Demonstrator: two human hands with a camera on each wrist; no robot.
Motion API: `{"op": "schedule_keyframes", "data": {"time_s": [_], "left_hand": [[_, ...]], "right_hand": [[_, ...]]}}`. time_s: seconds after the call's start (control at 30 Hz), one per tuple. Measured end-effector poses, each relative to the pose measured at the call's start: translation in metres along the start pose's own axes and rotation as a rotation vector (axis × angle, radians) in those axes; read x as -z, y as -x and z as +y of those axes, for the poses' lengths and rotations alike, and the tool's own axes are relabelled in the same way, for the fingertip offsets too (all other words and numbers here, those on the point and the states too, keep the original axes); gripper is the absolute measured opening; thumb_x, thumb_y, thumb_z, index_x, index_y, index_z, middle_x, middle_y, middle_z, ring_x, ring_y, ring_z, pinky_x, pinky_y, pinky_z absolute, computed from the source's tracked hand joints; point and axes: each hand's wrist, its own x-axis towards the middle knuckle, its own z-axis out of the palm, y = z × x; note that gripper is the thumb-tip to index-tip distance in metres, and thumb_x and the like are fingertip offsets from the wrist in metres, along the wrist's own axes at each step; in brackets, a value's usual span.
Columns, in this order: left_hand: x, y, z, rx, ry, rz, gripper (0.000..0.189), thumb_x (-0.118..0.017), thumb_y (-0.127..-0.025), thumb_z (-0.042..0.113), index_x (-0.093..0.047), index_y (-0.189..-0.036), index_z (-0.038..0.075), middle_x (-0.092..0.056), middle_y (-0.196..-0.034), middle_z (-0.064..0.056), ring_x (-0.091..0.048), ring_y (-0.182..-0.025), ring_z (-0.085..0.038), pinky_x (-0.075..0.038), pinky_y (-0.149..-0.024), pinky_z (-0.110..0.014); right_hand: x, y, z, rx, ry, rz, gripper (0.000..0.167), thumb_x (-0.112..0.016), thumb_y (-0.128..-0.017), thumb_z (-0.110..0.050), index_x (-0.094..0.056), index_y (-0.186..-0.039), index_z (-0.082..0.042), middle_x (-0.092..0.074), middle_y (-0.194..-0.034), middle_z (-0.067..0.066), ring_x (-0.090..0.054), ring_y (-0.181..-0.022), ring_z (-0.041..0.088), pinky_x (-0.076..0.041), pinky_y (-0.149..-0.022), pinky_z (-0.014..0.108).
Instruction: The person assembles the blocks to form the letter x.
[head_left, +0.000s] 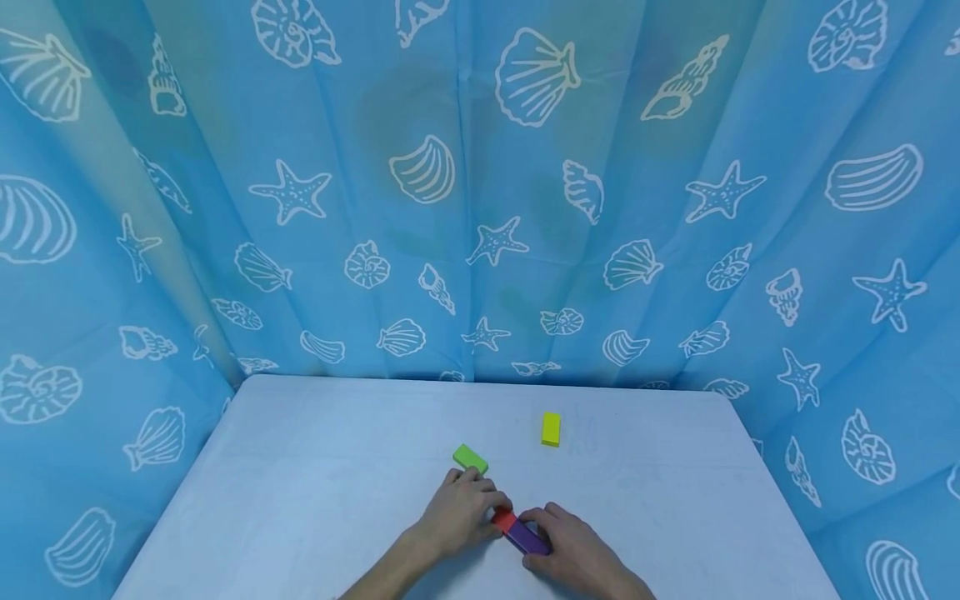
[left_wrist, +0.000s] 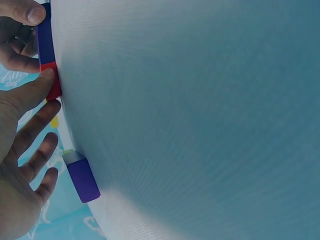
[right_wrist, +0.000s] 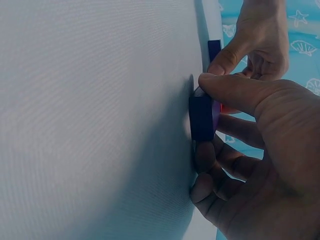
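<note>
My left hand (head_left: 459, 512) pinches a small red block (head_left: 503, 520) between thumb and index finger. Its other fingers are spread in the left wrist view. My right hand (head_left: 573, 546) grips a purple block (head_left: 527, 539), thumb on one side and fingers on the other. The red and purple blocks lie end to end in one slanting line, close over the white table (head_left: 337, 467). Just beyond the left fingertips is a green block (head_left: 470, 458). In the left wrist view, a block with a purple face (left_wrist: 83, 180) shows beyond the spread fingers.
A yellow block (head_left: 551, 429) lies farther back on the table, right of the green one. Blue curtains (head_left: 465, 183) printed with white shells and starfish hang behind the table and along both sides.
</note>
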Motion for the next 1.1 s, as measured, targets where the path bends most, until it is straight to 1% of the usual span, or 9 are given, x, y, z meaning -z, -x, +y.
{"op": "schedule_keyframes", "data": {"time_s": [0.43,0.57,0.7,0.87,0.97,1.1], "left_hand": [[0.0008,0.0002,-0.0002,-0.002,-0.006,-0.005,0.032,-0.081,-0.084,0.042,-0.073,-0.114,0.037,-0.068,-0.101,0.019,-0.049,-0.095,-0.006,-0.040,-0.087,-0.035],[0.0015,0.0001,0.0006,0.003,-0.004,-0.007,0.032,-0.081,-0.083,0.042,-0.073,-0.114,0.036,-0.068,-0.101,0.019,-0.049,-0.095,-0.006,-0.040,-0.087,-0.035],[0.0018,-0.0001,0.0013,0.008,-0.004,-0.014,0.034,-0.082,-0.083,0.042,-0.073,-0.116,0.035,-0.068,-0.102,0.018,-0.049,-0.097,-0.007,-0.041,-0.088,-0.036],[0.0017,-0.0011,0.0002,0.009,0.004,-0.025,0.035,-0.082,-0.083,0.042,-0.073,-0.117,0.035,-0.068,-0.103,0.019,-0.049,-0.097,-0.007,-0.041,-0.088,-0.036],[0.0014,-0.0016,-0.0001,0.013,0.009,-0.033,0.035,-0.082,-0.083,0.042,-0.073,-0.117,0.036,-0.068,-0.103,0.019,-0.048,-0.097,-0.007,-0.041,-0.087,-0.036],[0.0013,-0.0015,0.0001,0.022,0.011,-0.039,0.035,-0.082,-0.083,0.042,-0.073,-0.116,0.036,-0.069,-0.102,0.019,-0.048,-0.096,-0.007,-0.040,-0.087,-0.036]], "right_hand": [[0.0004,0.0011,0.0001,0.004,-0.012,0.003,0.055,-0.082,-0.082,-0.039,-0.063,-0.130,-0.017,-0.054,-0.095,-0.004,-0.051,-0.082,0.015,-0.046,-0.075,0.039],[0.0009,0.0007,0.0008,0.014,-0.024,0.013,0.056,-0.080,-0.084,-0.043,-0.062,-0.131,-0.018,-0.054,-0.095,-0.005,-0.051,-0.082,0.014,-0.046,-0.074,0.037],[0.0011,0.0008,0.0001,0.041,-0.032,0.045,0.049,-0.074,-0.089,-0.043,-0.063,-0.130,-0.018,-0.052,-0.094,-0.006,-0.050,-0.080,0.012,-0.044,-0.071,0.032],[0.0015,0.0004,-0.0010,0.084,-0.027,0.083,0.035,-0.068,-0.096,-0.035,-0.064,-0.127,-0.020,-0.053,-0.095,-0.008,-0.051,-0.080,0.009,-0.048,-0.072,0.030],[0.0015,-0.0009,-0.0009,0.106,-0.019,0.093,0.031,-0.067,-0.096,-0.031,-0.065,-0.125,-0.021,-0.053,-0.096,-0.009,-0.053,-0.080,0.007,-0.049,-0.072,0.030],[0.0009,-0.0030,-0.0015,0.119,-0.025,0.091,0.029,-0.069,-0.095,-0.029,-0.066,-0.124,-0.024,-0.053,-0.095,-0.009,-0.053,-0.080,0.006,-0.047,-0.069,0.028]]}}
